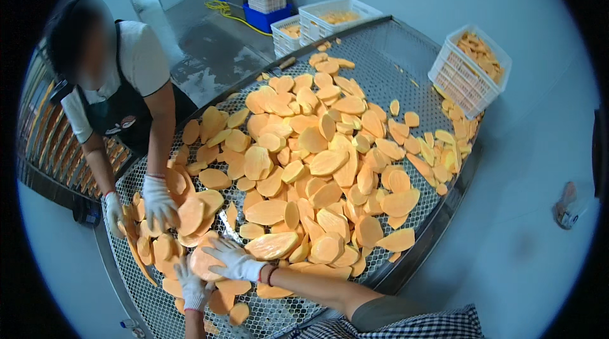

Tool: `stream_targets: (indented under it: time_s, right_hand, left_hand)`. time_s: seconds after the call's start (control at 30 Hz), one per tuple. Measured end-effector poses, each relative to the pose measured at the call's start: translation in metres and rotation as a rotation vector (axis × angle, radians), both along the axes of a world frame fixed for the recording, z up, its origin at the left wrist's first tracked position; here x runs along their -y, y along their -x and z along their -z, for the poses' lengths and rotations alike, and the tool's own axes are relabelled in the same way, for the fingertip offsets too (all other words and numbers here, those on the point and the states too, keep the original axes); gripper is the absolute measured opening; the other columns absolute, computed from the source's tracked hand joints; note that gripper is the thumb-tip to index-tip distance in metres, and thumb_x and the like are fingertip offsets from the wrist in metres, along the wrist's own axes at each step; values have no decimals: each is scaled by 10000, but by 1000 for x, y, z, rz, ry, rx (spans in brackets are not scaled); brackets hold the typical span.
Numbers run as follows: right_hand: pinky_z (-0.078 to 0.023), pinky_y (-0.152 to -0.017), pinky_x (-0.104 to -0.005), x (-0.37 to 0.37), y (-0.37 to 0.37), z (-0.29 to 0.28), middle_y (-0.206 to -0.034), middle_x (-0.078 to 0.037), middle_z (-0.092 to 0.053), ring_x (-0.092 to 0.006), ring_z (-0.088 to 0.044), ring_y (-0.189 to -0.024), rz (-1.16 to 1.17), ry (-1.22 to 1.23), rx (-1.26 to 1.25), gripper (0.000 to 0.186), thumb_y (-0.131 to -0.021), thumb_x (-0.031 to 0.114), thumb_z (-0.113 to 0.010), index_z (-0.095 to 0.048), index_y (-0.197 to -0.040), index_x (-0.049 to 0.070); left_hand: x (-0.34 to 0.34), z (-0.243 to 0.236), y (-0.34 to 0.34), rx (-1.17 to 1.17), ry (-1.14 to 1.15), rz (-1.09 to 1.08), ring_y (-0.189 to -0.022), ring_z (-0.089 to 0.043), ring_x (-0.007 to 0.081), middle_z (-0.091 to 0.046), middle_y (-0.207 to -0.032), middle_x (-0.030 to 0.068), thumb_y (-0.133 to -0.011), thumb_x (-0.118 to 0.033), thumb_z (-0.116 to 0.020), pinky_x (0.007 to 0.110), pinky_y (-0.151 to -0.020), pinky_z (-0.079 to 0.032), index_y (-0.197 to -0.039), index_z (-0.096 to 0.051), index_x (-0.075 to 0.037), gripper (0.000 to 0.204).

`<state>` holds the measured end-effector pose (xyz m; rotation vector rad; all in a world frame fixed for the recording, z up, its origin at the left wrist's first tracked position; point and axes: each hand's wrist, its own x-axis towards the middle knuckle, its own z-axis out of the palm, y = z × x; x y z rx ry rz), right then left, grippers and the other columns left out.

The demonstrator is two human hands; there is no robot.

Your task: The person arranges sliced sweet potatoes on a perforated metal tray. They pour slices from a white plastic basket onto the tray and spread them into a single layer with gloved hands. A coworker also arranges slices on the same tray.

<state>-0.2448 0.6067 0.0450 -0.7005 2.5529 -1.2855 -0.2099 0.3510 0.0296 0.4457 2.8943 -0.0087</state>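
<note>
My right hand (235, 261), in a white knit glove, reaches left with fingers spread over a large orange sweet potato slice (204, 264). Just below and left of it, my left hand (193, 287), gloved the same way, points away from me with its fingers stretched out along the slices near that piece's lower edge. Neither hand is visibly closed around a slice, though some fingertips are hard to make out. A big heap of sweet potato slices (317, 168) covers the middle of the mesh-topped table (152, 304).
Across the left edge a co-worker (136, 79) handles slices with two gloved hands (158, 202). Behind that person stands a rack of trays (54, 136). A white crate of slices (469, 69) sits at the far right corner; further crates (336, 15) stand beyond the table.
</note>
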Motion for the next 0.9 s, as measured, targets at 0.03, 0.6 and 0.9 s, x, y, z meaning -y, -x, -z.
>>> stream_targets:
  time_s: [0.03, 0.6, 0.9]
  right_hand:
    - [-371, -1152, -425, -12, 6, -1, -1522, -219, -428, -369, -453, -1375, -11, 255, 124, 639, -958, 430, -586, -458, -1467, 66]
    - [-289, -1182, -494, -409, 210, 22, -1572, -214, -357, -410, -356, -1431, 993, -545, 133, 701, -905, 658, -549, -480, -1488, 275]
    - [-203, -1170, -584, -317, 172, 21, -1499, -167, -482, -368, -456, -1356, 607, -441, 5, 597, -950, 576, -543, -593, -1392, 177]
  left_hand:
    - [20, -5, -10, 42, -41, -98, -1540, -103, 401, -317, -1605, 224, -699, -388, -794, 561, -1249, 24, -1333, -656, -127, 700]
    - [-250, -74, 28, -151, -433, -81, -1409, -308, 478, -372, -1506, 248, -790, -457, -764, 656, -1181, -121, -1439, -501, -128, 773]
    - [-283, -20, 108, -177, -222, 164, -1418, -358, 390, -436, -1504, 174, -938, -558, -552, 662, -1150, -156, -1472, -457, -189, 656]
